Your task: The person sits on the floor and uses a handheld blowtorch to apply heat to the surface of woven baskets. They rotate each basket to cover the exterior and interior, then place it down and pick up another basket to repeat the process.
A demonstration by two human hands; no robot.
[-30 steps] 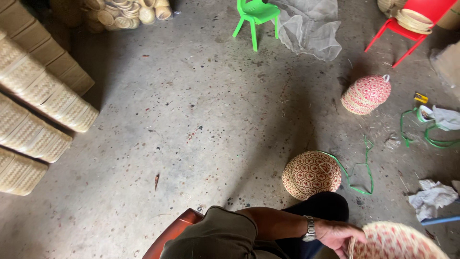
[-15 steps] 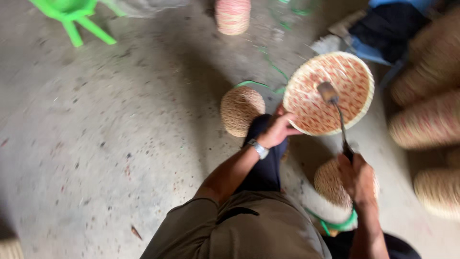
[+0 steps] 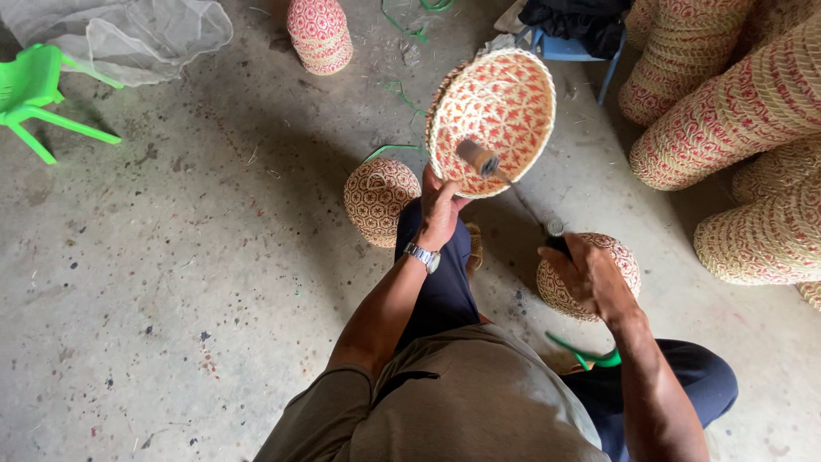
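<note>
In the head view, a round woven basket [image 3: 500, 107], patterned in red and cream, is held up over the concrete floor [image 3: 197, 257] with its open hollow turned toward the camera. It is gripped at its lower rim by the left hand [image 3: 442, 205], whose fingers are closed around the edge; a wristwatch [image 3: 422, 256] is worn on that wrist. A thin-shafted tool with a small cylindrical head [image 3: 477, 157] is laid against the inside of the basket, low in the hollow, its shaft slanting down and to the right of the basket. Its handle is enclosed in the right hand [image 3: 588, 275], which is shut tight around it.

Just below and left of the held basket, a domed woven basket [image 3: 380, 198] is set on the floor, touching the person's dark trouser leg [image 3: 440, 282]. Below and right of the held basket, behind the right hand, a second domed basket [image 3: 590, 278] is seen, partly covered by that hand. A green strap [image 3: 586, 352] lies beneath it. Well to the right of the held basket, long stacks of nested baskets [image 3: 735, 111] are laid on their sides. Above and left of it a red-patterned stack [image 3: 319, 34] stands upright. Far left, a green plastic chair [image 3: 38, 98] and a pale mesh net [image 3: 128, 34] are found.
</note>
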